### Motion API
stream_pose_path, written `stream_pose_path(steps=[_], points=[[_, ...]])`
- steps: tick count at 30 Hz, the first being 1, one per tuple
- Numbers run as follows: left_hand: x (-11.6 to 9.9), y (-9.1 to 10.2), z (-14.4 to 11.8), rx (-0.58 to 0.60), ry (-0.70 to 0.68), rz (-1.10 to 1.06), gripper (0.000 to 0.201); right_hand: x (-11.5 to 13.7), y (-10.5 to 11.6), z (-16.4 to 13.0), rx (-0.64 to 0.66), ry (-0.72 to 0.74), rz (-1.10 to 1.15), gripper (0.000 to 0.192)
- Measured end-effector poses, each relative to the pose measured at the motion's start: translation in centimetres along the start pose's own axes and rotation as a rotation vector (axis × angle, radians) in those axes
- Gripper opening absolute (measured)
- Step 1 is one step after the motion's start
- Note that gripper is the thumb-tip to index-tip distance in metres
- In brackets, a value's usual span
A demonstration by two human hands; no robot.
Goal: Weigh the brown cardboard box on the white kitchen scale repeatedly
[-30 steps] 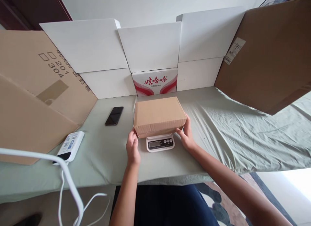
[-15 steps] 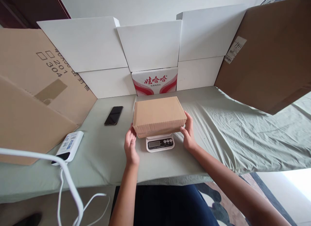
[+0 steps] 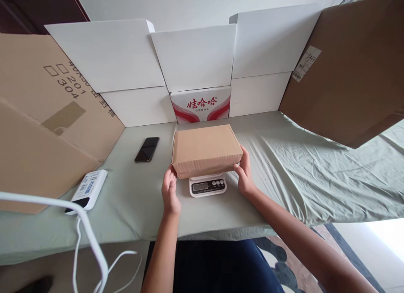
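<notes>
A closed brown cardboard box [image 3: 206, 146] is held between my two hands over a small white digital scale [image 3: 207, 193]. My left hand [image 3: 170, 192] grips the box's lower left corner, fingers against its side. At the lower right corner, my right hand [image 3: 245, 173] holds it with the thumb on the front and the fingers behind the side. The box hides the weighing platform, so I cannot tell whether it touches it. The scale's dark display and buttons show in front of the box.
A black phone [image 3: 147, 149] lies left of the box on the green cloth [image 3: 284, 179]. Farther left are a white power strip [image 3: 86, 191] and a white cable [image 3: 94, 242]. White boxes [image 3: 195, 57] line the back; large cartons [image 3: 28, 116] flank both sides.
The view has shifted very slightly. Both hands keep the same hold on the cardboard box, which has not visibly moved over the scale.
</notes>
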State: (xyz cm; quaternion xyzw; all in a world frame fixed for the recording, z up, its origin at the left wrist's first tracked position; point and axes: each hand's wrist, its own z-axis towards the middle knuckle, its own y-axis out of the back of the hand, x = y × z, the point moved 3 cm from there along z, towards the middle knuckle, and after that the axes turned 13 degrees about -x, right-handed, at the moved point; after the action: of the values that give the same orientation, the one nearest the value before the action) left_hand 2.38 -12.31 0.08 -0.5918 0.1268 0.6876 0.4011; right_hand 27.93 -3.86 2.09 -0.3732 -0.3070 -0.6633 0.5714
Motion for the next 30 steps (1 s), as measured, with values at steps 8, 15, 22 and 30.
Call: stream_pose_path(steps=[8, 15, 22, 30], points=[[0.6, 0.3, 0.0, 0.031, 0.03, 0.022, 0.071, 0.6, -0.3, -0.2, 0.006, -0.027, 0.023, 0.063], [-3.7, -2.4, 4.2, 0.066, -0.139, -0.067, 0.065, 1.5, -1.9, 2.0, -0.053, -0.003, 0.056, 0.064], [-1.4, -6.6, 11.6, 0.006, -0.108, -0.081, 0.042, 0.4, -6.5, 7.8, -0.102, 0.103, 0.078, 0.067], [5.5, -6.6, 13.3, -0.045, 0.087, -0.038, 0.043, -5.4, -7.8, 8.2, -0.068, -0.043, 0.079, 0.065]])
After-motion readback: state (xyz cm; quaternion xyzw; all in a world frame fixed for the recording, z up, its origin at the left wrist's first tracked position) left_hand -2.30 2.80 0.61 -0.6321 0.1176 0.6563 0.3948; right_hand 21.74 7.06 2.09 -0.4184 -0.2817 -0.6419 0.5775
